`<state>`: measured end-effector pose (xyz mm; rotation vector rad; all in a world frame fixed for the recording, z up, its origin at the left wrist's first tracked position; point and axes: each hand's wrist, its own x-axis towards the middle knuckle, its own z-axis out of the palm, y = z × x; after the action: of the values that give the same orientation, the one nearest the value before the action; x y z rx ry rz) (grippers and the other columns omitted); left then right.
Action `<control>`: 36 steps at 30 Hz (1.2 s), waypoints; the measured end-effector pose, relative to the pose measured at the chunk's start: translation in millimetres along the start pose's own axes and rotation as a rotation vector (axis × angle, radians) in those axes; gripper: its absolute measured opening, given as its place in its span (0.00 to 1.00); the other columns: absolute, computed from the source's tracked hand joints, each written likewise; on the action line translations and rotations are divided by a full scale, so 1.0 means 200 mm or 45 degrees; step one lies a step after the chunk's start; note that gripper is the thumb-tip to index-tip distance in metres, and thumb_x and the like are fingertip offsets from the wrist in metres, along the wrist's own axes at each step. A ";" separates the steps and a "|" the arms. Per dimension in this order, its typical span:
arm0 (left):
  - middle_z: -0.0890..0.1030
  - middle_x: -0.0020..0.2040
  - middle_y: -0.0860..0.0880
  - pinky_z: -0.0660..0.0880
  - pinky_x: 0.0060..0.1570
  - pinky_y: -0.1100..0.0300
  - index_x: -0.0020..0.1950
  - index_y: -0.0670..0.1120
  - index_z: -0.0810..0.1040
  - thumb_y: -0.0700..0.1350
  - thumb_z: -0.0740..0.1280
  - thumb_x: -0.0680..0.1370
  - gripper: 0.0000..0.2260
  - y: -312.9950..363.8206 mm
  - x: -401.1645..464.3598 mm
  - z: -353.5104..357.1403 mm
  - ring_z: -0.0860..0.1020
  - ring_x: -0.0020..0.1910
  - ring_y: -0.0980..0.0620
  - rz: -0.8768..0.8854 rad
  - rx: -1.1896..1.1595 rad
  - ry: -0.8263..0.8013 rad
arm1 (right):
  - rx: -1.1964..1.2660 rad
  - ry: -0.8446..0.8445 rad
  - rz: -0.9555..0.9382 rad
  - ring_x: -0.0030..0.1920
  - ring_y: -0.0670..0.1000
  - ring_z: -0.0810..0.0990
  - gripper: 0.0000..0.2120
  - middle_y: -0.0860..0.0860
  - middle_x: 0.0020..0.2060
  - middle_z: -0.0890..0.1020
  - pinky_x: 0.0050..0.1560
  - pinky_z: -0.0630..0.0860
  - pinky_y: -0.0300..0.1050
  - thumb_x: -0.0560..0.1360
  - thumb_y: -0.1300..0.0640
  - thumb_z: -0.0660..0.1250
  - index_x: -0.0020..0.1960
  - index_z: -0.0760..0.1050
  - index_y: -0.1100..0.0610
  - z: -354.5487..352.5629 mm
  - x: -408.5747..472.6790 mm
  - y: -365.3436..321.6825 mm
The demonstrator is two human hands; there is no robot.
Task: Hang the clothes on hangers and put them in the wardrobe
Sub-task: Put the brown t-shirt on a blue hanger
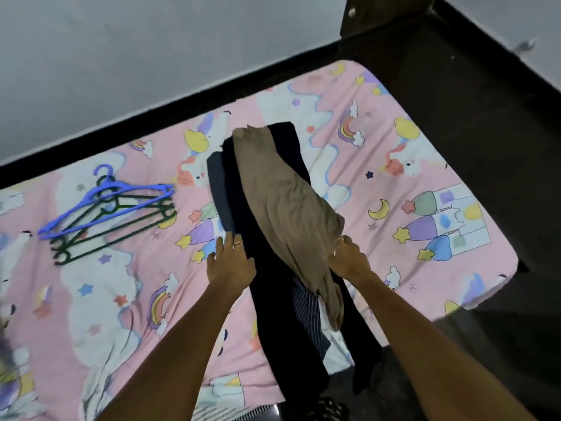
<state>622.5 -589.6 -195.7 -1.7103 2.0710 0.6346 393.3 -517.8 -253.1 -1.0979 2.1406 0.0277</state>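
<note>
Dark clothes (273, 299) near; hangers (109, 208) left, perhaps five.

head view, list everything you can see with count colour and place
hangers: one blue on top of several dark green, exact count unclear, stacked on the left of the bed
tan garment: one, on top of the clothes pile, mid-bed
dark navy garments: count unclear, under the tan one, hanging over the near bed edge
grey garment: one, at the pile's left edge
striped garment: one, dark, peeking out near the pile's lower end
bedsheet: one, pink with cartoon prints
bed frame: dark
wall: grey
left hand: fingers spread at the pile's left edge
right hand: grips the tan garment
</note>
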 end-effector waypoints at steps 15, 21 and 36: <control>0.56 0.78 0.47 0.60 0.71 0.50 0.77 0.44 0.54 0.50 0.60 0.81 0.28 -0.09 0.51 0.28 0.56 0.76 0.47 -0.011 -0.227 -0.221 | 0.201 0.250 0.232 0.60 0.65 0.71 0.12 0.61 0.56 0.76 0.57 0.70 0.57 0.76 0.57 0.63 0.57 0.70 0.63 0.18 0.95 0.07; 0.74 0.66 0.46 0.68 0.65 0.54 0.69 0.46 0.69 0.55 0.60 0.81 0.20 0.00 0.50 0.14 0.72 0.66 0.45 -0.306 -0.982 -0.314 | 0.463 0.567 -0.379 0.47 0.64 0.76 0.10 0.62 0.48 0.76 0.52 0.72 0.56 0.73 0.55 0.64 0.48 0.76 0.62 0.19 0.62 -0.27; 0.80 0.48 0.42 0.76 0.38 0.54 0.58 0.39 0.75 0.35 0.58 0.81 0.09 -0.21 0.11 -0.31 0.78 0.42 0.46 -0.460 -1.673 -0.156 | 0.764 0.394 -0.437 0.68 0.55 0.67 0.32 0.53 0.71 0.65 0.65 0.64 0.55 0.73 0.40 0.62 0.71 0.53 0.47 0.64 -0.35 -0.78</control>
<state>658.7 -649.8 -161.0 -2.4140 1.1142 2.1651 606.1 -527.9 -260.3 -1.1243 1.9763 -0.9339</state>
